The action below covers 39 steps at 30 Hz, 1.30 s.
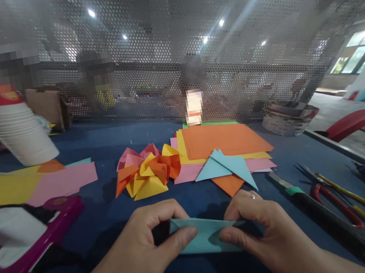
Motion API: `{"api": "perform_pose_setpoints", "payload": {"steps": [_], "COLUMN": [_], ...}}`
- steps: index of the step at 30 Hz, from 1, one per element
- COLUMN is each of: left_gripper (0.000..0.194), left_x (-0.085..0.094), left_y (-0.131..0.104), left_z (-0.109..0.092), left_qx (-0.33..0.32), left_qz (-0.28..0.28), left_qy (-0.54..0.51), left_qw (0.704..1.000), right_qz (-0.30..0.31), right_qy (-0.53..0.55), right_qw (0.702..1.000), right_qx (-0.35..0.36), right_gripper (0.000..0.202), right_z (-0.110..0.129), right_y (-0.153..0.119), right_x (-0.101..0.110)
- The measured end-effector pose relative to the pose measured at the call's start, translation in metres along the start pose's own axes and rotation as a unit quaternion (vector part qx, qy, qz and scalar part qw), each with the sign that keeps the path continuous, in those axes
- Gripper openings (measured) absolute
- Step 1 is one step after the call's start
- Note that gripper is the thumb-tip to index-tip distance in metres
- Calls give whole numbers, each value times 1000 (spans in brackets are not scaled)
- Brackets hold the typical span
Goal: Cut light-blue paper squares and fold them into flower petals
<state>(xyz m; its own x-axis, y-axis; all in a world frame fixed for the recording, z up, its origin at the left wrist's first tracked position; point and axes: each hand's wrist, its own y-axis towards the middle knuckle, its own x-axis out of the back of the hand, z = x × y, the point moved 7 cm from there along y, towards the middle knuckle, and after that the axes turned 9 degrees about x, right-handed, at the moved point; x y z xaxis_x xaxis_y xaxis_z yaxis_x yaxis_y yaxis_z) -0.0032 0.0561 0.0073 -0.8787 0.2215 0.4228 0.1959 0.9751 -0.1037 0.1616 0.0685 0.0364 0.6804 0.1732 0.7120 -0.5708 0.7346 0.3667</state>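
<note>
A light blue folded paper [207, 235] is held between both hands, just above the dark blue table. My left hand [150, 236] pinches its left end with thumb and fingers. At its right end my right hand [262, 226], with a ring on one finger, grips it the same way. Beyond the hands lie two folded light blue pieces [226, 166], on top of an orange piece [229, 184]. A cluster of folded pink, orange and yellow pieces [149, 170] stands to their left.
Orange sheets [225, 138] top a paper stack at the back. Right: a green-and-black tool [327, 214], red-and-yellow-handled pliers [339, 203], a woven basket [288, 115]. Left: a purple-and-white device [56, 220], flat coloured paper [63, 181], stacked paper cups [18, 127]. A perforated screen [142, 68] stands behind.
</note>
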Motion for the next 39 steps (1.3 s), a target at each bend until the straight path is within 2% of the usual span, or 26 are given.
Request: {"api": "perform_pose_setpoints", "payload": {"steps": [8, 25, 28, 33, 39], "left_gripper": [19, 25, 26, 23, 19], "left_x": [1, 2, 1, 1, -3], "left_y": [1, 3, 3, -1, -1], "left_z": [1, -2, 0, -1, -2], "left_qx": [-3, -12, 1, -15, -6], "left_qz": [-2, 14, 22, 8, 31], "left_qy": [-10, -60, -66, -36, -45], "left_qw": [1000, 998, 998, 999, 998], "right_qz": [-1, -1, -8, -30, -60], "right_qy": [11, 11, 20, 27, 0], "right_qw": [1000, 1000, 1000, 998, 991], "right_qx": [16, 3, 15, 38, 117], "right_gripper": [20, 21, 21, 19, 17], "right_z": [3, 4, 6, 8, 21], "right_y": [1, 1, -1, -2, -1], "right_x": [0, 1, 2, 6, 12]}}
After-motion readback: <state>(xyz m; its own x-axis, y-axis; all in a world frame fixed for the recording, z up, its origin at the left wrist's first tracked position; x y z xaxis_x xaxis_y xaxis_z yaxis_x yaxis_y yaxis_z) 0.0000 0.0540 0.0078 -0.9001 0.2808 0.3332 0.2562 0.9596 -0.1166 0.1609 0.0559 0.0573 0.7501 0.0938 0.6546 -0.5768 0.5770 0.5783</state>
